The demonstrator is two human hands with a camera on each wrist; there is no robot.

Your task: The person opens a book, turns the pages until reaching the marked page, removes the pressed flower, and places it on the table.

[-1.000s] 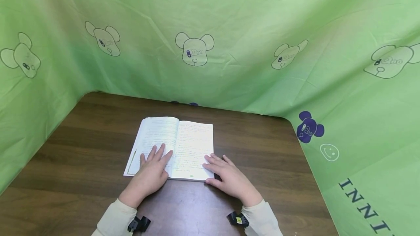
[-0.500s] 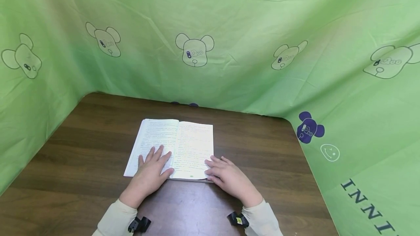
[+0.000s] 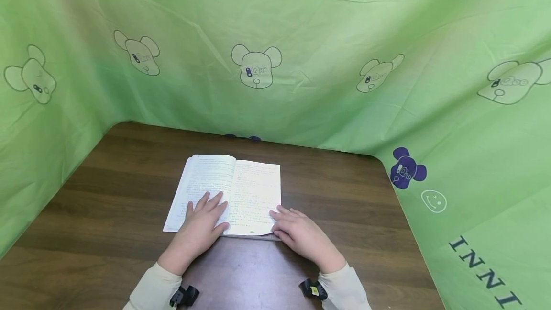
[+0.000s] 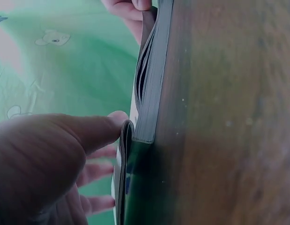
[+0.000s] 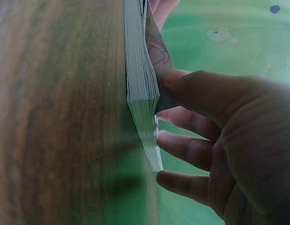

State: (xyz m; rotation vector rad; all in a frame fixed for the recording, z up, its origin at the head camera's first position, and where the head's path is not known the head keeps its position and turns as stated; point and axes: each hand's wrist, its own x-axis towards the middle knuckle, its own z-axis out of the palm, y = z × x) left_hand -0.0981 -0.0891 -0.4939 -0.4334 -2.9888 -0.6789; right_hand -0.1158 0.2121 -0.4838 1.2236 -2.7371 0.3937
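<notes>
An open book (image 3: pixel 256 200) with printed pages lies on the brown table. My left hand (image 3: pixel 195 231) rests on its left page, fingers spread, thumb by the central fold. In the left wrist view, the left thumb (image 4: pixel 114 121) sits over the fold at the book's lower edge. At the lower right corner my right hand (image 3: pixel 301 236) pinches a page. The right wrist view has this lifted page (image 5: pixel 159 56) bent up from the thick page block (image 5: pixel 137 61), the right thumb (image 5: pixel 180 80) against it. The other right fingers stand along the book's side edge.
A green curtain (image 3: pixel 258 114) printed with bear heads surrounds the table (image 3: pixel 336 176) at the back and sides. Small black cameras (image 3: pixel 185 295) are strapped at both wrists, over pale sleeves (image 3: pixel 152 288).
My right fingers have drawn in at the lower right corner, and the page there now curls up. The left thumb has shifted right to the fold.
</notes>
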